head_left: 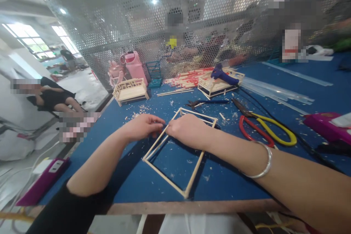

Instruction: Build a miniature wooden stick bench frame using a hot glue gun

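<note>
A rectangular frame of thin wooden sticks (175, 181) lies on the blue table top (153, 182). My left hand (144, 126) pinches the frame's left long side near its far end. My right hand (186, 131) rests over the same rail just to the right, fingers curled on the sticks. A silver bangle (264, 166) is on my right wrist. Both hands meet at about the middle of the frame's left side, almost touching.
Red-and-yellow-handled cutters (263, 128) lie right of the frame, pliers (203, 103) beyond it. Two small wooden benches (131, 91) (216, 84) stand further back, a blue glue gun (223, 75) on one. Stick piles (189, 78), pink containers (131, 66), a perforated screen behind. A seated person at left.
</note>
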Demonstrator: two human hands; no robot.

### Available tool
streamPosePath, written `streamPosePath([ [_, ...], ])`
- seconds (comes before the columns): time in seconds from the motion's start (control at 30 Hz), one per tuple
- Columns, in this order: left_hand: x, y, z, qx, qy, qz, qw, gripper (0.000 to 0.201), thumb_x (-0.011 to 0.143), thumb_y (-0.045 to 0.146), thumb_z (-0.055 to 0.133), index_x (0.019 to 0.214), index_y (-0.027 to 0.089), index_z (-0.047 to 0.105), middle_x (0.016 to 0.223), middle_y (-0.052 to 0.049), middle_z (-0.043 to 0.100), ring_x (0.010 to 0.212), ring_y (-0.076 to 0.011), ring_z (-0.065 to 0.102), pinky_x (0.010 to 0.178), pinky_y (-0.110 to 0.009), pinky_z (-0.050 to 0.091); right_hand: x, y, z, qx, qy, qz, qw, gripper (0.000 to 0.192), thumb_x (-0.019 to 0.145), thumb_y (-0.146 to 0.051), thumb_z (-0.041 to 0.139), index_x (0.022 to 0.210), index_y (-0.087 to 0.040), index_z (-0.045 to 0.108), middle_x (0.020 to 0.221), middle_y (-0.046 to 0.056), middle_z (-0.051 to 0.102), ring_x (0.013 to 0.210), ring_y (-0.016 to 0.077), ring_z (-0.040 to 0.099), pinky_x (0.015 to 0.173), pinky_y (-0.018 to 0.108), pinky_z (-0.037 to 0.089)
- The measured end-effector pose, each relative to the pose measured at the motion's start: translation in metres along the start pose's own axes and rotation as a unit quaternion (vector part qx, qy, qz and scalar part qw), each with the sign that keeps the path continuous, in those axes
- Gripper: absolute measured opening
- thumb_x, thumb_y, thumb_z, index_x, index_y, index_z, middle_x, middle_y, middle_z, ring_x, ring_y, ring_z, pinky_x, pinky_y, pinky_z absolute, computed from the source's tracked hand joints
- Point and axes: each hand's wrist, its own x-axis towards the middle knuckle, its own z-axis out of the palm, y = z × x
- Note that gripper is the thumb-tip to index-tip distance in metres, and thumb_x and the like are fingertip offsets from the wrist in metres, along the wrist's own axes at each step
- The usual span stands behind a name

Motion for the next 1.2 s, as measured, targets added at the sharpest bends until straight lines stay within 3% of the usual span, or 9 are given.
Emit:
streamPosePath([
  [0.1, 0.008, -0.009, 0.010, -0.119, -0.130, 0.002, 0.984, 0.041, 0.069, 0.042, 0.067, 0.101, 0.017, 0.068, 0.070, 0.000, 0.067, 0.041, -0.0041, 0.032, 0.040, -0.019, 0.019, 0.001, 0.000, 0.001, -0.003, 0.005, 0.008, 1.000, 0.023, 0.087, -0.011, 0.046, 0.091, -0.013, 0.069, 0.085, 0.012, 0.071, 0.082, 0.0243, 0.068, 0.059, 0.029, 0.046],
  [0.2, 0.006, -0.015, 0.014, -0.171, -0.171, -0.009, 0.970, 0.043, 0.064, 0.038, 0.074, 0.100, 0.016, 0.067, 0.071, 0.000, 0.067, 0.040, -0.0019, 0.028, 0.038, -0.019, 0.013, 0.003, 0.003, 0.001, 0.020, -0.004, 0.012, 1.000, 0.023, 0.085, -0.010, 0.047, 0.090, -0.013, 0.070, 0.086, 0.012, 0.071, 0.082, 0.0237, 0.068, 0.060, 0.029, 0.044],
  [0.33, 0.004, -0.016, 0.016, -0.210, -0.138, -0.038, 0.967, 0.052, 0.058, 0.037, 0.078, 0.104, 0.015, 0.064, 0.067, 0.000, 0.066, 0.044, -0.0039, 0.041, 0.039, -0.016, 0.019, 0.004, 0.025, -0.005, 0.112, 0.045, 0.037, 0.992, 0.023, 0.083, -0.014, 0.050, 0.090, -0.018, 0.071, 0.089, 0.007, 0.073, 0.084, 0.0203, 0.066, 0.068, 0.028, 0.043],
  [0.4, 0.003, -0.015, 0.018, -0.217, -0.118, -0.053, 0.968, 0.057, 0.058, 0.036, 0.078, 0.108, 0.016, 0.061, 0.069, -0.001, 0.067, 0.046, -0.0051, 0.045, 0.040, -0.016, 0.021, 0.004, 0.041, -0.008, 0.145, 0.115, 0.092, 0.978, 0.024, 0.081, -0.015, 0.050, 0.093, -0.017, 0.071, 0.092, 0.007, 0.072, 0.085, 0.0183, 0.063, 0.073, 0.027, 0.042],
  [0.47, 0.003, -0.015, 0.020, -0.213, -0.110, -0.059, 0.969, 0.058, 0.059, 0.035, 0.077, 0.110, 0.016, 0.060, 0.069, -0.001, 0.068, 0.046, -0.0052, 0.046, 0.041, -0.016, 0.023, 0.004, 0.055, -0.008, 0.170, 0.143, 0.157, 0.962, 0.029, 0.077, -0.016, 0.052, 0.101, -0.012, 0.068, 0.096, 0.009, 0.070, 0.084, 0.0178, 0.062, 0.074, 0.027, 0.042],
  [0.57, 0.004, -0.018, 0.021, -0.204, -0.109, -0.050, 0.972, 0.059, 0.060, 0.035, 0.076, 0.114, 0.015, 0.060, 0.068, -0.001, 0.069, 0.045, -0.0055, 0.047, 0.040, -0.016, 0.023, 0.004, 0.067, -0.004, 0.230, 0.072, 0.229, 0.943, 0.046, 0.070, -0.017, 0.057, 0.116, -0.010, 0.062, 0.101, 0.011, 0.069, 0.085, 0.0184, 0.061, 0.071, 0.025, 0.044],
  [0.67, 0.005, -0.022, 0.021, -0.198, -0.108, -0.040, 0.973, 0.059, 0.060, 0.033, 0.075, 0.115, 0.016, 0.060, 0.068, -0.001, 0.069, 0.045, -0.0066, 0.049, 0.040, -0.017, 0.023, 0.004, 0.069, 0.001, 0.267, 0.014, 0.243, 0.932, 0.043, 0.068, -0.012, 0.054, 0.110, -0.014, 0.066, 0.101, 0.009, 0.071, 0.085, 0.0174, 0.063, 0.071, 0.024, 0.044],
  [0.8, 0.005, -0.023, 0.020, -0.204, -0.105, -0.042, 0.972, 0.060, 0.060, 0.031, 0.074, 0.117, 0.018, 0.060, 0.070, -0.001, 0.070, 0.046, -0.0073, 0.051, 0.041, -0.018, 0.025, 0.005, 0.068, 0.004, 0.283, -0.003, 0.224, 0.933, 0.035, 0.070, -0.010, 0.050, 0.097, -0.018, 0.070, 0.089, 0.005, 0.073, 0.076, 0.0157, 0.062, 0.066, 0.023, 0.042],
  [1.2, -0.001, -0.015, 0.021, -0.212, -0.083, -0.052, 0.972, 0.050, 0.058, 0.026, 0.074, 0.106, 0.016, 0.065, 0.066, 0.000, 0.068, 0.046, -0.0072, 0.050, 0.043, -0.018, 0.026, 0.004, 0.068, 0.004, 0.283, -0.033, 0.212, 0.935, 0.033, 0.079, -0.019, 0.046, 0.100, -0.018, 0.071, 0.076, 0.003, 0.069, 0.063, 0.0130, 0.052, 0.057, 0.023, 0.035],
])
